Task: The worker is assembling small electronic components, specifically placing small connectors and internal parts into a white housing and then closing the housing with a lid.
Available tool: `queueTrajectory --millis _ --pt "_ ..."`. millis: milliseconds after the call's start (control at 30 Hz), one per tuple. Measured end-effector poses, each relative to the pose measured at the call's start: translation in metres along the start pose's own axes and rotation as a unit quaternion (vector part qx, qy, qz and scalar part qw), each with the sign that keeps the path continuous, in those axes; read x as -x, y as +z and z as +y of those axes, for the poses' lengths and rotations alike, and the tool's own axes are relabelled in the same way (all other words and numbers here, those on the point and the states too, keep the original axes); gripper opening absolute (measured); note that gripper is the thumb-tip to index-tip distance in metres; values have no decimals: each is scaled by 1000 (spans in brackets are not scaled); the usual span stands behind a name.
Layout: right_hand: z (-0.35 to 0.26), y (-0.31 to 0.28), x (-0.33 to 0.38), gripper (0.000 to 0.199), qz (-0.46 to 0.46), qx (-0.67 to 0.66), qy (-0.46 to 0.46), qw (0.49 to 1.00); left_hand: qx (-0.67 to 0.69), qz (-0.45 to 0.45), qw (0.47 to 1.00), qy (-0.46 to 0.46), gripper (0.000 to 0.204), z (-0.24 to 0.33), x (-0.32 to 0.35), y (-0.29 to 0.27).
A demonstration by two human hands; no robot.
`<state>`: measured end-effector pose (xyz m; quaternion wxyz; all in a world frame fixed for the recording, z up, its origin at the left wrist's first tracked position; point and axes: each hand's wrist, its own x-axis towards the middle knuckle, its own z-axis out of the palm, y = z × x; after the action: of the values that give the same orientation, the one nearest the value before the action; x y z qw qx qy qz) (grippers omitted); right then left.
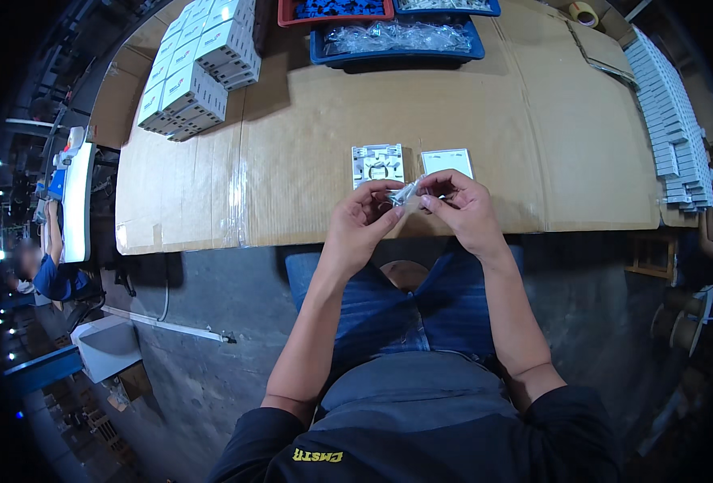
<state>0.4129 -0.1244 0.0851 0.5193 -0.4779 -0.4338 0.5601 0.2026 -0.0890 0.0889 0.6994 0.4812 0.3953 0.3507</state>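
Note:
Over the table's front edge, my left hand (360, 221) and my right hand (467, 216) both pinch a small clear plastic bag (405, 194). Whitish bits show through the bag, too small to name. Just beyond my left hand lies a white plastic housing (378, 161), its inner ribs and a round opening facing up. A flat white cover (448, 163) rests to its right, beyond my right hand, which hides its lower part.
Cardboard covers the table (308, 153). White boxed units (191, 88) are stacked at the back left, white pieces (672, 121) at the far right. At the back stand a blue tray (397, 61) of clear bags and a red tray (290, 14) of blue parts. A person (55, 278) sits far left.

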Motion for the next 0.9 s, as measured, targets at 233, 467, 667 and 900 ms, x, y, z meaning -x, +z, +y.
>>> queueTrajectory --millis 233,467,667,900 --pt "4 7 -1 22 7 -15 -13 1000 -31 -7 999 22 43 0 1 2" --pt "7 2 -1 22 0 51 -24 998 -210 17 975 65 40 0 0 -2" --pt "3 6 -1 23 24 78 -17 996 -215 27 973 83 40 -2 0 -3" --pt "6 5 -1 29 20 3 -16 1000 73 115 989 49 32 -7 -3 8"
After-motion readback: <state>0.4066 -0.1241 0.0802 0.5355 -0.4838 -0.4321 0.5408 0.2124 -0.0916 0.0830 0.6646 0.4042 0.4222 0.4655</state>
